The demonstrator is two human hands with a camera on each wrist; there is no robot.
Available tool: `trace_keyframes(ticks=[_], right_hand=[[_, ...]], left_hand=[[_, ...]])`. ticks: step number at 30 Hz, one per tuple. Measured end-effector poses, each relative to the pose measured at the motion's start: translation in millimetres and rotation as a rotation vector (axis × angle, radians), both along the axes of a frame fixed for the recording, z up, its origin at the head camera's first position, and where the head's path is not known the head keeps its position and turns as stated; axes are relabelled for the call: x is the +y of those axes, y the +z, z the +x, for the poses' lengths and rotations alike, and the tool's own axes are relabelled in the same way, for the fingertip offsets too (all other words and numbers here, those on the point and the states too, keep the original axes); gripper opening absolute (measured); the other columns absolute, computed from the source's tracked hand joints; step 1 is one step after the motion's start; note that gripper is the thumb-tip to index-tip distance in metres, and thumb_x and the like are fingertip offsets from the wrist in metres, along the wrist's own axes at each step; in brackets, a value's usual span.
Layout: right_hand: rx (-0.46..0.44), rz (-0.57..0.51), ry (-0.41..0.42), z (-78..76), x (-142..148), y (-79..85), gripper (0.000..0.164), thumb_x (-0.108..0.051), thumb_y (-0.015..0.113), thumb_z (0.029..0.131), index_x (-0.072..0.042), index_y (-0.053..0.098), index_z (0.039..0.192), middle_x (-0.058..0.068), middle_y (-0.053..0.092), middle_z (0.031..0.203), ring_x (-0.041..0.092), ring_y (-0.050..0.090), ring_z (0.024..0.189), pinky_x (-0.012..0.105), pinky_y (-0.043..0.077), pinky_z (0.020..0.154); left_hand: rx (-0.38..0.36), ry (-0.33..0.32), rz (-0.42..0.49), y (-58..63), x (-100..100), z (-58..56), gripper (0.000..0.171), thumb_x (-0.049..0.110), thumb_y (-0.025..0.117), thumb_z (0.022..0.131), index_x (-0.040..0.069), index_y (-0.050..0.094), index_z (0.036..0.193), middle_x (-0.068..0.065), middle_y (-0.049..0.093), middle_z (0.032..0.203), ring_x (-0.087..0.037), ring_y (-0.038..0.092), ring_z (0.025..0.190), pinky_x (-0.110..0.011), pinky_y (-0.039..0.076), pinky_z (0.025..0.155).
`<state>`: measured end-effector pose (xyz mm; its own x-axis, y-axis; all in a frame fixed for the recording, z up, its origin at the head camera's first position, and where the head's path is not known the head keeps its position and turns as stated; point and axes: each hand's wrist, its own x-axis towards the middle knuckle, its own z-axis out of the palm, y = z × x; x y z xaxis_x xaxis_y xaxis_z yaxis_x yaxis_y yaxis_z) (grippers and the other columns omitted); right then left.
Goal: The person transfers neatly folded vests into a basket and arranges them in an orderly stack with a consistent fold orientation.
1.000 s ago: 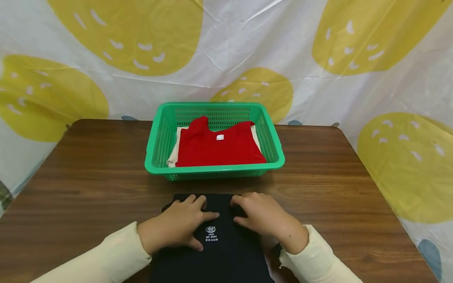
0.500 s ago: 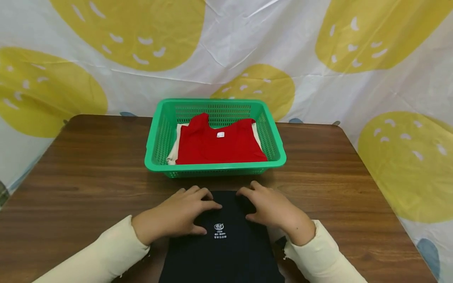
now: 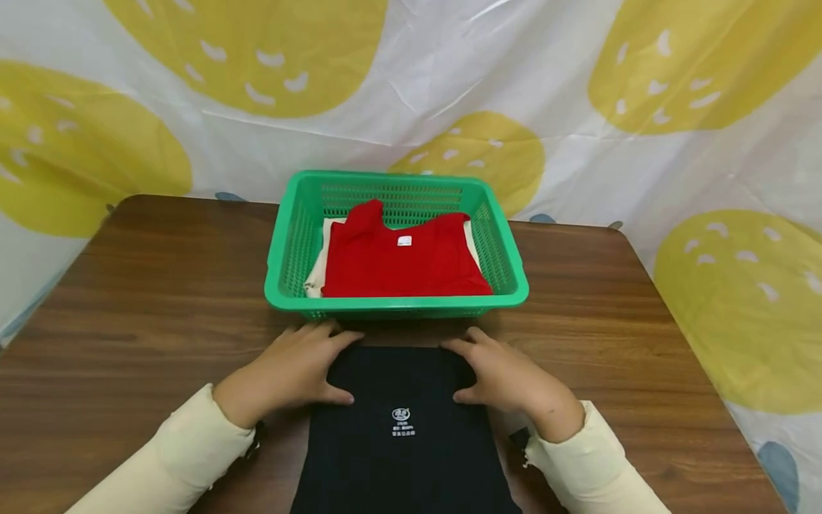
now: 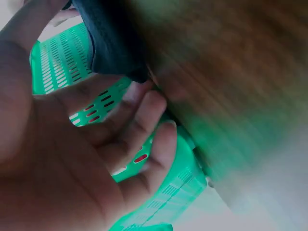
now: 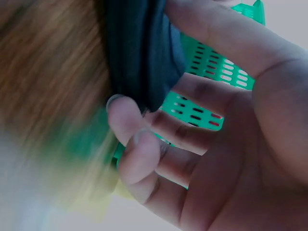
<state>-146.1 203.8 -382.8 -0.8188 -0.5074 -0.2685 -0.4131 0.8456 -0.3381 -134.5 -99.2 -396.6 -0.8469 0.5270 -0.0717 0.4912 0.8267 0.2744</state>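
A folded black shirt (image 3: 404,464) with a small white printed mark lies flat on the table in front of the basket. My left hand (image 3: 282,375) is at its far left corner, thumb and index finger spread along the edge. At the far right corner is my right hand (image 3: 514,378), its thumb over the fabric. In the left wrist view, the fingers (image 4: 154,115) rest loosely bent on the table beside the dark cloth (image 4: 113,43). The right wrist view has loosely bent fingers (image 5: 139,159) around the shirt's thick folded corner (image 5: 144,53).
A green plastic basket (image 3: 398,303) stands just beyond the shirt. Inside it a folded red shirt (image 3: 411,271) with a white tag lies over cream cloth (image 3: 317,275). Behind the brown wooden table (image 3: 160,285) hangs a white curtain (image 3: 321,150) with yellow shapes.
My left hand has slid left off the top of the shirt to its far left corner. The right hand has moved slightly right to the opposite corner. The shirt has shifted a little right.
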Motion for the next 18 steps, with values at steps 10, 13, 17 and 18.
trace_keyframes(ticks=[10, 13, 17, 18], right_hand=[[-0.03, -0.057, 0.023, -6.4, 7.9, 0.8, 0.058, -0.023, 0.086, 0.078, -0.007, 0.061, 0.128, 0.006, 0.066, 0.119, 0.024, 0.062, 0.11, 0.045, 0.051, 0.097], [-0.013, -0.072, 0.095, -8.1, 8.8, -0.5, 0.045, -0.021, 0.085, 0.078, -0.007, 0.066, 0.116, 0.0, 0.069, 0.105, 0.017, 0.064, 0.097, 0.04, 0.053, 0.088], [-0.04, -0.113, 0.184, -8.4, 6.9, -3.9, 0.027, -0.018, 0.082, 0.081, -0.012, 0.068, 0.104, -0.009, 0.065, 0.091, 0.008, 0.06, 0.085, 0.031, 0.052, 0.078], [-0.058, -0.129, 0.198, -8.2, 6.3, -4.7, 0.024, -0.017, 0.081, 0.082, -0.013, 0.067, 0.102, -0.009, 0.063, 0.09, 0.007, 0.058, 0.083, 0.029, 0.051, 0.077]], left_hand=[[-0.026, 0.049, -0.013, 4.1, 0.6, -7.2, 0.066, 0.055, 0.089, 0.064, 0.014, 0.064, 0.109, -0.003, 0.062, 0.098, -0.024, 0.06, 0.094, -0.048, 0.05, 0.079], [-0.047, 0.05, -0.009, 3.5, 0.2, -7.1, 0.056, 0.054, 0.089, 0.064, 0.016, 0.062, 0.096, 0.002, 0.057, 0.088, -0.019, 0.056, 0.085, -0.043, 0.048, 0.075], [-0.096, 0.011, 0.024, 1.0, -0.5, -6.7, 0.05, 0.049, 0.089, 0.068, 0.02, 0.051, 0.083, 0.006, 0.046, 0.074, -0.013, 0.048, 0.074, -0.037, 0.038, 0.069], [-0.118, -0.004, 0.043, 0.2, -0.9, -6.9, 0.05, 0.046, 0.089, 0.069, 0.02, 0.049, 0.082, 0.007, 0.044, 0.072, -0.012, 0.046, 0.071, -0.035, 0.036, 0.068]])
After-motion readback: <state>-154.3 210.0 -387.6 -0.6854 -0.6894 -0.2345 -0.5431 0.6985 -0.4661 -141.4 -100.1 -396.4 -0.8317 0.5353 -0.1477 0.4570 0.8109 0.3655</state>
